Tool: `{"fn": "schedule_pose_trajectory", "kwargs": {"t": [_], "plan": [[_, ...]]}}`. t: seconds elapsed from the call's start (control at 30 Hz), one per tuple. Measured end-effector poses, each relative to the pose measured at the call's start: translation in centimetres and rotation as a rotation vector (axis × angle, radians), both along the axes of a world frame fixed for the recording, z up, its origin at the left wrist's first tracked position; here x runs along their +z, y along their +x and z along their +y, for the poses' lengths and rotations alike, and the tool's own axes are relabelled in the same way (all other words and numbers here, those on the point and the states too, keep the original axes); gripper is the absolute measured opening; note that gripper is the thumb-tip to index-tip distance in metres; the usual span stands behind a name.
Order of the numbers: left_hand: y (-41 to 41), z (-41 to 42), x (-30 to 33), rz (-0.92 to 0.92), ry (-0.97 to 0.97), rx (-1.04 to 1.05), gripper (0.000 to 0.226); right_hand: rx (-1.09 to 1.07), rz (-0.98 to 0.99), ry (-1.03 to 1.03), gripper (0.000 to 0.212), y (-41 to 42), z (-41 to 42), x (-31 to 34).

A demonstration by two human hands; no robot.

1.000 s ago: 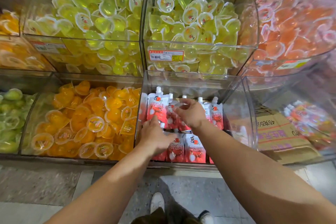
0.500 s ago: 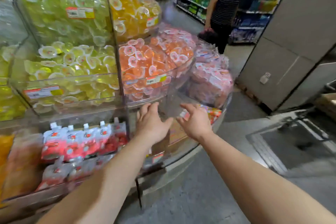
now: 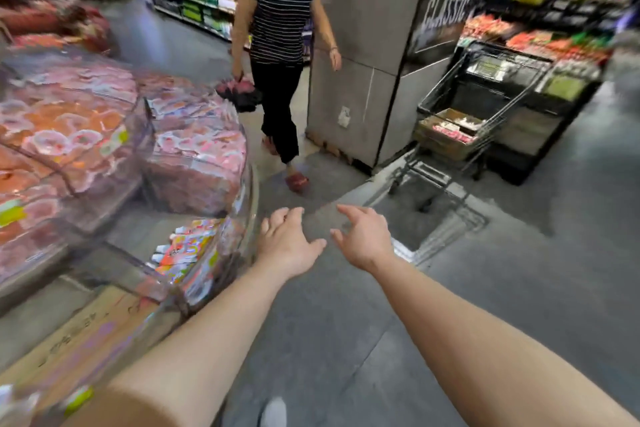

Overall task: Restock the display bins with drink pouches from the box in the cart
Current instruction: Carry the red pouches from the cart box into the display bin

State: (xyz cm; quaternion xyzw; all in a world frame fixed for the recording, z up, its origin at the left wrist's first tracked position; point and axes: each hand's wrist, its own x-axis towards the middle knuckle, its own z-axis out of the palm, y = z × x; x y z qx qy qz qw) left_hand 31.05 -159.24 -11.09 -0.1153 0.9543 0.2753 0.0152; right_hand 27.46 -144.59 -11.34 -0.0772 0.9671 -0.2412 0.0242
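Swung away from the pouch bin since a second ago, now facing grey aisle floor [image 3: 346, 340]. Clear display bins [image 3: 194, 163] curving along the left; black shopping cart [image 3: 464, 114] well apart, beside a grey pillar [image 3: 363, 45], carrying the cardboard box [image 3: 445, 135] of drink pouches [image 3: 450, 132]. A shopper in stripes [image 3: 280, 10] walking between. Left hand [image 3: 287, 243] and right hand [image 3: 363, 239] outstretched, fingers spread, empty.

The display bins [image 3: 194, 156] are standing at the left; the cart [image 3: 464, 121] is sitting well apart at the right, behind both hands, with what seems to be the box [image 3: 446, 133] lying in it, and a passer-by [image 3: 280, 55] is standing between them
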Motion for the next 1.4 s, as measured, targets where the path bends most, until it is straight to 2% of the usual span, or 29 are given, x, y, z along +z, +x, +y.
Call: {"fn": "schedule_pose_trajectory", "kwargs": {"t": [0.2,0.37,0.6,1.03,1.27,1.4], "plan": [[-11.8,4.8,-1.0,-0.037,-0.019,-0.14,0.078,-0.143,-0.041,0.017,0.054,-9.4,5.6,-0.7],[-21.1,5.5,-0.8,-0.041,-0.085,-0.191,0.077,-0.167,-0.071,0.007,0.055,-19.1,6.1,-0.5],[-29.9,6.1,-1.2,-0.076,-0.064,-0.125,0.076,-0.102,-0.085,-0.013,0.052,-28.1,6.4,-0.8],[-44.4,14.9,-1.7,-0.139,-0.089,-0.118,0.08,-0.013,-0.16,0.051,0.062,-43.6,15.3,-1.8],[-59.1,20.5,-2.6,-0.14,-0.16,-0.253,0.074,-0.183,-0.194,0.006,0.06,-56.0,22.2,-2.6],[-69.8,24.8,-1.8,-0.07,-0.202,-0.385,0.072,-0.331,-0.167,-0.025,0.056,-64.1,27.2,-1.4]]}}
